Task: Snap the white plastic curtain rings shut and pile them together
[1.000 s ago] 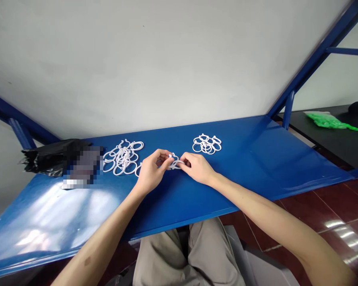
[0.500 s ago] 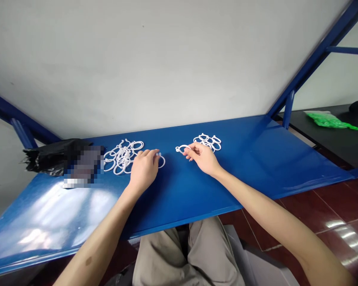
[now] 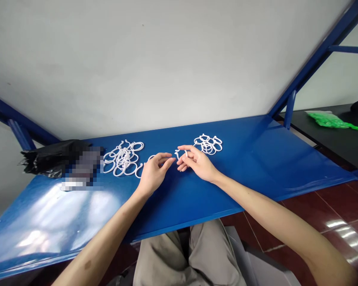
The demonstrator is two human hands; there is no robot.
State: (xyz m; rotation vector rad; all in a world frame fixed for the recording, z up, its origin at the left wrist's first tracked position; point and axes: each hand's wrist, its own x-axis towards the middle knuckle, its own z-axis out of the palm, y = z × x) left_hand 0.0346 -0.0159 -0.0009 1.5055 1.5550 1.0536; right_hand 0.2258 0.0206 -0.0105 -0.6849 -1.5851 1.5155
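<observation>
Right hand [image 3: 198, 163] pinching a white ring [image 3: 177, 154] in its fingers — over the blue bench [image 3: 185, 198]!
Left hand [image 3: 152, 171] just beside it, thumb and fingers parted — larger ring pile [image 3: 124, 156] left, smaller ring pile [image 3: 208, 148] right.

I count two hands [image 3: 153, 173] [image 3: 202, 164], one held ring [image 3: 178, 156], two ring heaps [image 3: 124, 157] [image 3: 208, 145] too tangled for me to number, two bags [image 3: 49, 160] [image 3: 328, 120], two tables [image 3: 197, 194] [image 3: 341, 143]

Worktop [image 3: 250, 153] lies open right of the hands [image 3: 152, 172]; a ring heap [image 3: 125, 155] blocks left, a smaller ring cluster [image 3: 208, 142] just beyond the right hand [image 3: 201, 163].
</observation>
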